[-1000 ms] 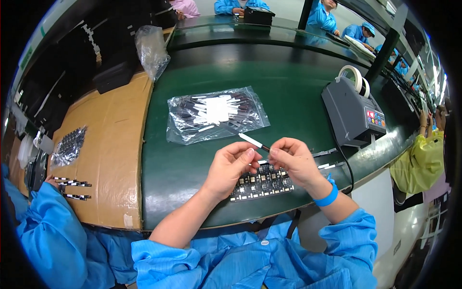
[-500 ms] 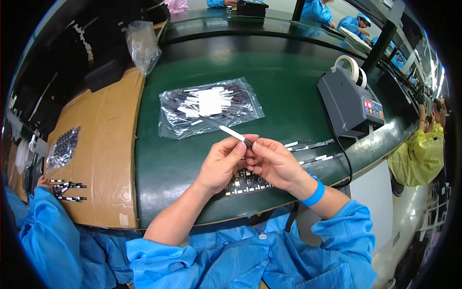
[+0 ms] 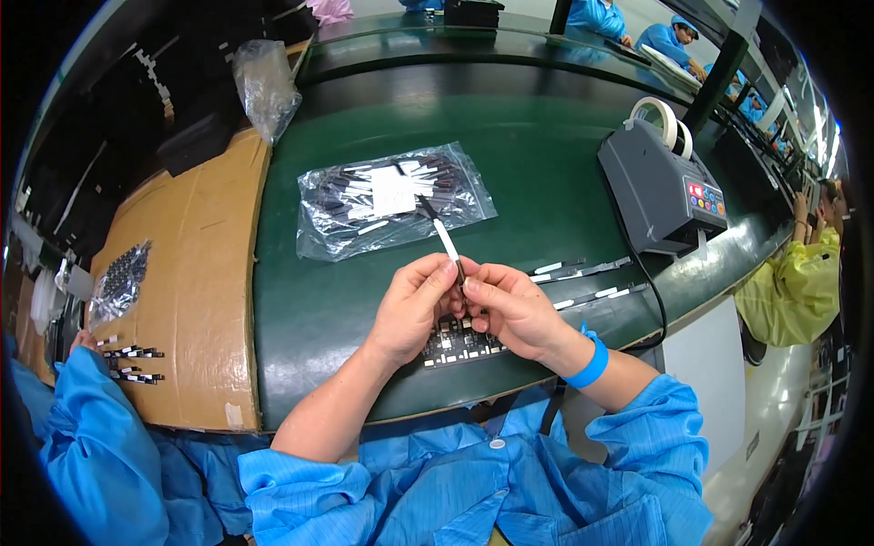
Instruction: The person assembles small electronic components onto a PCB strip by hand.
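Above the near part of a glossy, dark green tabletop, a slender black-and-white strip is held aslant, its near end pinched between the fingertips of the left hand and the right hand, which are set close together. Beneath them, a flat black circuit-board panel with pale components is partly hidden. Beside the right hand, several loose dark strips with white sections are laid out. Beyond, similar strips are enclosed in a clear plastic bag. Farther right, a grey, box-shaped tape dispenser is seen; at left, a tan cardboard sheet.
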